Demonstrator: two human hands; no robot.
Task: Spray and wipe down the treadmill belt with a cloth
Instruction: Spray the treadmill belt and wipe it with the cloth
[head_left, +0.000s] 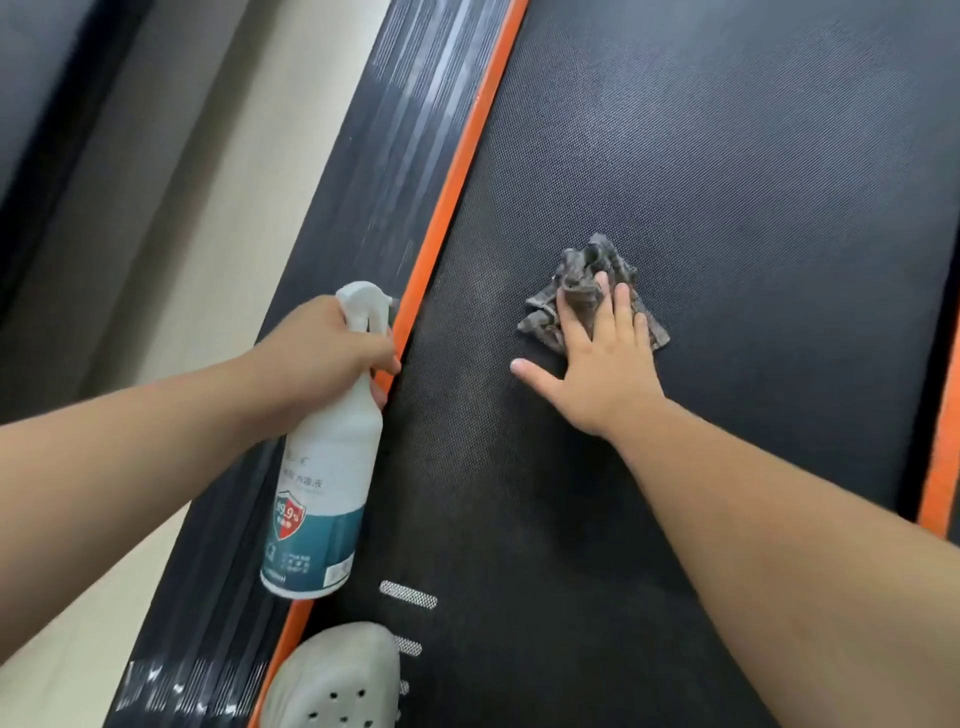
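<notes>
The black textured treadmill belt (727, 182) fills most of the view. A crumpled grey cloth (587, 280) lies on it near the middle, and my right hand (597, 358) presses flat on the cloth with fingers spread. My left hand (317, 348) grips the neck of a white spray bottle (327, 467) with a teal label. The bottle hangs over the left orange strip, its nozzle pointing toward the belt.
An orange strip (457, 171) and a ribbed black side rail (395, 135) run along the belt's left edge; another orange strip (943, 467) shows at the right. A grey perforated clog (332, 680) rests at the bottom. Beige floor (208, 234) lies to the left.
</notes>
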